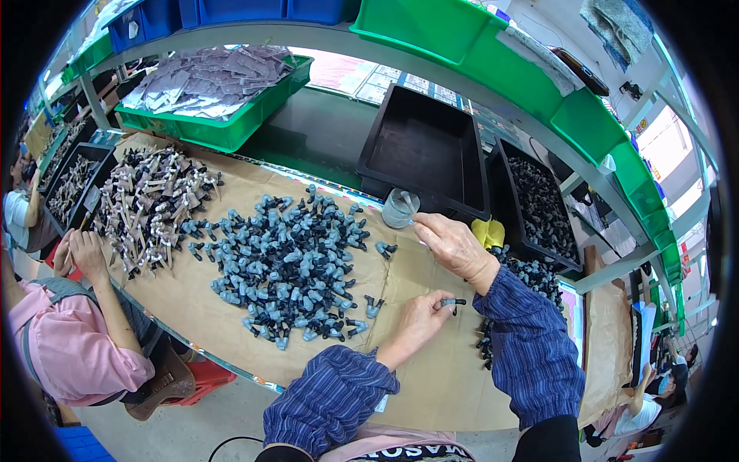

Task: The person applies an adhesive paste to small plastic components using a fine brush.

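Note:
My left hand (pixel 419 322) pinches a small blue-grey and black plastic figure part (pixel 449 302) between thumb and fingertips, above the brown paper (pixel 408 369). Farther off, my right hand (pixel 459 248) is closed, its fingertips right beside the rim of a small glass jar (pixel 398 212). Something thin seems to run from those fingers toward the jar, too small to make out. To the left of my hands spreads a big heap of similar blue-grey and black parts (pixel 289 262). More such parts (pixel 535 277) lie to the right, partly behind my right forearm.
Behind the jar stands a black tray (pixel 426 104); right of it, a black bin (pixel 502 165) holds dark parts. A yellow object (pixel 488 232) lies by my right wrist. Beige-brown parts (pixel 150 196) are heaped near a co-worker in pink (pixel 81 339). A shelf with green bins (pixel 419 27) crosses above.

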A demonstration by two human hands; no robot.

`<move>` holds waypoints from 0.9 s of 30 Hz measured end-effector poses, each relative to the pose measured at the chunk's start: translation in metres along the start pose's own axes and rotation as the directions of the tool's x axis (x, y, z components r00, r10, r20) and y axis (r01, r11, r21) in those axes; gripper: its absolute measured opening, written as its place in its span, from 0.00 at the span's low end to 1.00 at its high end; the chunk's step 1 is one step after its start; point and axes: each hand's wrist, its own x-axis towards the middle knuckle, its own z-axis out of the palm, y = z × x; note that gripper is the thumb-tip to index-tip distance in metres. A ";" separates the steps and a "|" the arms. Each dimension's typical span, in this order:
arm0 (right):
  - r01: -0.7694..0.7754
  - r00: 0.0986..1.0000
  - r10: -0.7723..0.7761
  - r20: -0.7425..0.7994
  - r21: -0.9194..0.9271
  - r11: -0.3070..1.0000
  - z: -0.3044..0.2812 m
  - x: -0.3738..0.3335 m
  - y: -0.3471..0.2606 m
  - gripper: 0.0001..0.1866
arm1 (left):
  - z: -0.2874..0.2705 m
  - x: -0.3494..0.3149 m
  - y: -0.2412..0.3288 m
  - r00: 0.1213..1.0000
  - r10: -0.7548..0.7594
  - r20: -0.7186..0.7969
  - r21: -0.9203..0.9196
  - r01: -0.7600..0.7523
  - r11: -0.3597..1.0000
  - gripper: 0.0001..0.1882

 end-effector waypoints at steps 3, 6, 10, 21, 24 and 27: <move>-0.017 1.000 0.017 0.012 0.016 1.000 -0.006 -0.002 -0.003 0.18 | 0.000 0.000 -0.001 1.000 -0.005 0.002 0.005 0.005 1.000 0.15; -0.021 0.999 0.021 0.029 0.010 1.000 -0.011 -0.002 0.000 0.16 | 0.001 0.000 -0.001 1.000 0.001 -0.003 0.011 -0.001 1.000 0.15; 0.005 0.997 -0.007 0.080 0.020 1.000 -0.014 0.001 0.006 0.17 | 0.001 0.001 -0.002 1.000 0.018 -0.025 -0.012 -0.018 1.000 0.15; -0.119 0.992 0.126 -0.026 0.193 0.974 -0.018 0.005 0.013 0.13 | -0.004 0.011 -0.011 0.978 0.002 -0.210 -0.204 -0.045 0.978 0.13; -0.341 0.896 0.433 -0.103 0.463 0.818 -0.011 0.011 0.012 0.08 | -0.006 0.014 -0.013 0.963 -0.019 -0.269 -0.277 -0.058 0.959 0.12; -0.496 0.669 0.743 0.030 0.763 0.415 -0.008 0.018 0.017 0.06 | -0.006 0.016 -0.014 0.928 0.003 -0.373 -0.305 -0.126 0.944 0.11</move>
